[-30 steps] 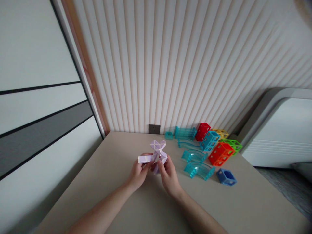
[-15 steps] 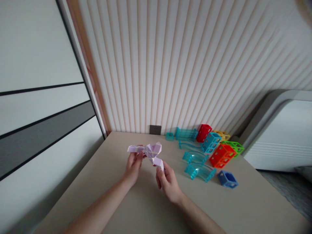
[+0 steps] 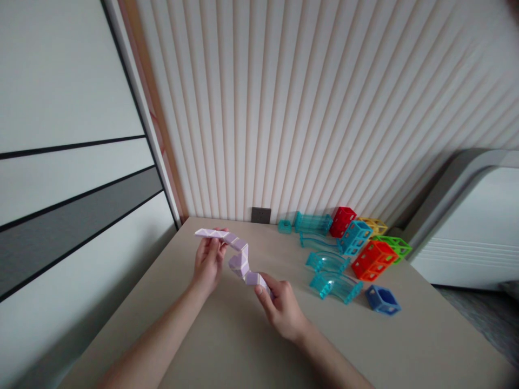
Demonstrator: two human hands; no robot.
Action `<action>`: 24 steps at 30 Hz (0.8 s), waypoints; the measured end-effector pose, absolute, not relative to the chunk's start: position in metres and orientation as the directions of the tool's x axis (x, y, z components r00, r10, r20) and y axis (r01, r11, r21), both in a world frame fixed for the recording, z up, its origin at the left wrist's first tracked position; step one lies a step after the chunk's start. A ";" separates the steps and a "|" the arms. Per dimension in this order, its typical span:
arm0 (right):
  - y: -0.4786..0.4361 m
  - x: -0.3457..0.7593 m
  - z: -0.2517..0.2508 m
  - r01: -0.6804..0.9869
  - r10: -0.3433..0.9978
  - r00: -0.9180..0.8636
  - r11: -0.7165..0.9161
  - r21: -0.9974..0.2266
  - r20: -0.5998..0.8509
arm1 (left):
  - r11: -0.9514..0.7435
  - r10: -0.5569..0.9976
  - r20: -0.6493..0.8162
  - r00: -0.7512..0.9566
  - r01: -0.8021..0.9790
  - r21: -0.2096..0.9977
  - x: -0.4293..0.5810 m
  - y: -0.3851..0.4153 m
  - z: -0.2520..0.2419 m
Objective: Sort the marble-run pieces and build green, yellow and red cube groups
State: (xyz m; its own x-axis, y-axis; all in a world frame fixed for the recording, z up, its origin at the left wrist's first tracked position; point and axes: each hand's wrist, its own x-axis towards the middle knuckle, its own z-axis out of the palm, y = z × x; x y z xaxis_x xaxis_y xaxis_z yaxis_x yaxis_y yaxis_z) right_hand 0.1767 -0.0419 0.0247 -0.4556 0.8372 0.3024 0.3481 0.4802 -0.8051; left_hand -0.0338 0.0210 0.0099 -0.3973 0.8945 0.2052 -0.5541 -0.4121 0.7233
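Observation:
Between my hands is a lilac and white snake cube puzzle [image 3: 239,263], a chain of twisting wedge segments. My left hand [image 3: 209,260] is closed around its far left stretch, with a straight pointed end sticking out past the fingers. My right hand [image 3: 280,306] pinches the lower right end between thumb and fingers. The middle of the chain bends down in a crooked curve, touched by neither hand. It is held above the beige table [image 3: 227,335].
Translucent teal track pieces [image 3: 330,262] lie to the right of my hands. Beyond them stand red [image 3: 343,221], blue [image 3: 355,237], orange-red [image 3: 373,260], yellow [image 3: 373,226] and green [image 3: 392,246] block frames. A dark blue frame [image 3: 382,300] lies nearer. A wall socket [image 3: 260,215] is behind.
The snake puzzle has gone from a bunched middle to a longer, more opened curve. My left hand has moved left and my right hand slightly right and down, so they are farther apart.

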 end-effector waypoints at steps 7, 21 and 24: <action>-0.040 0.178 0.021 0.661 0.789 -0.446 0.609 -0.438 0.423 | -0.385 0.910 0.194 -0.366 -0.575 0.722 -0.038 0.020 0.011; -0.034 0.165 0.012 0.797 0.804 -0.293 0.505 -0.333 0.518 | -0.437 0.893 0.276 -0.355 -0.542 0.717 -0.035 0.010 0.023; -0.036 0.165 0.009 0.804 0.811 -0.279 0.490 -0.336 0.514 | -0.425 0.898 0.266 -0.350 -0.538 0.728 -0.030 0.009 0.019</action>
